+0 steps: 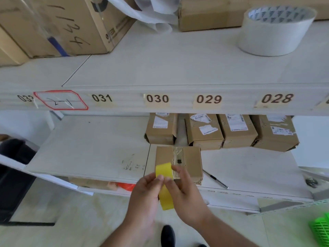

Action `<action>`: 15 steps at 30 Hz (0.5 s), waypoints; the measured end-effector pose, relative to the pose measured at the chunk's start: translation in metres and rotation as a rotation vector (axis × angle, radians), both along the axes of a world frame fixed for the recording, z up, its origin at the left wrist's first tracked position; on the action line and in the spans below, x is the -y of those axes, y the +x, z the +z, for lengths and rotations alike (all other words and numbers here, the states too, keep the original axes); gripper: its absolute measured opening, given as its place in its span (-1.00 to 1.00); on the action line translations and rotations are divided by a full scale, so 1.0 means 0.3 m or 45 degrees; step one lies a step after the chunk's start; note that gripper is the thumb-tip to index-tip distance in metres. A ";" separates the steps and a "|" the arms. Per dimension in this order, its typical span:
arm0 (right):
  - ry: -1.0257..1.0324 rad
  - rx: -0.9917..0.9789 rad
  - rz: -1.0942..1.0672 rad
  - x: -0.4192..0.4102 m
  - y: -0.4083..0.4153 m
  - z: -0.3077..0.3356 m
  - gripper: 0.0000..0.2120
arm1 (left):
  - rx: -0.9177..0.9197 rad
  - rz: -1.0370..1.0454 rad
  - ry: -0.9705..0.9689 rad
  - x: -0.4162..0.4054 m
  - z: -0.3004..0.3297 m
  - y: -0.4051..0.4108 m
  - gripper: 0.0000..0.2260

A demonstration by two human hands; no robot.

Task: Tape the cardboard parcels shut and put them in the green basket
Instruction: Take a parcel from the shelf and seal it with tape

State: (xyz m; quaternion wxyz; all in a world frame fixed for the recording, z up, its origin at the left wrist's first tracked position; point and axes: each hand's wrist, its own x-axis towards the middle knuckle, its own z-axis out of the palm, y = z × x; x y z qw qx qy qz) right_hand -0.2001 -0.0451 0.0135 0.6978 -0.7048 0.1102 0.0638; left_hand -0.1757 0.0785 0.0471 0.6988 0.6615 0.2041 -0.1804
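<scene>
- The place is a storage room with white metal shelves; the upper shelf has a front edge with paper number labels reading 031, 030, 029 and 028, and a red-bordered label at the left.
- On the upper shelf, near its right end, a large roll of clear tape stands; a big cardboard carton with handwritten numbers occupies the back left corner.
- The lower shelf is white with some scuff marks near its front edge.
- At the back of the lower shelf, four cardboard parcels with shipping labels stand in a row.
- One small parcel lies at the front edge of the lower shelf, with a strip of tape already over its middle seam.
- A pen lies on the lower shelf just right of this parcel.
- Both hands are in front of the small parcel: the left hand and the right hand pinch a roll of yellow tape between curled fingers and thumbs.
- The green basket shows only partly, on the pale floor at the bottom right corner.
- A dark shoe is visible on the floor below the hands.
</scene>
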 end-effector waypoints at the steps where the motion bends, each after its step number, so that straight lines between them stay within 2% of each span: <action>1: 0.011 -0.020 -0.021 -0.024 0.019 0.002 -0.81 | 0.020 0.031 0.028 -0.021 -0.013 0.015 -0.79; 2: 0.009 -0.062 -0.042 -0.046 0.040 0.008 -0.84 | 0.047 0.048 0.071 -0.040 -0.022 0.030 -0.76; 5: 0.010 -0.317 -0.073 -0.103 0.121 0.003 -0.58 | 0.158 0.044 0.215 -0.096 -0.034 0.079 -0.77; 6: 0.013 -0.403 -0.089 -0.113 0.143 0.001 -0.55 | 0.191 0.019 0.270 -0.129 -0.043 0.102 -0.77; 9: -0.205 -0.482 -0.144 -0.083 0.178 -0.030 -0.69 | 0.348 -0.158 0.544 -0.264 -0.106 0.221 -0.72; 14: -0.633 -0.589 -0.383 0.049 0.133 -0.111 -0.93 | 0.581 -0.629 1.379 -0.431 -0.370 0.485 -0.65; 15: -0.675 -0.633 -0.430 0.071 0.123 -0.124 -0.87 | 0.604 -0.698 1.476 -0.444 -0.428 0.527 -0.65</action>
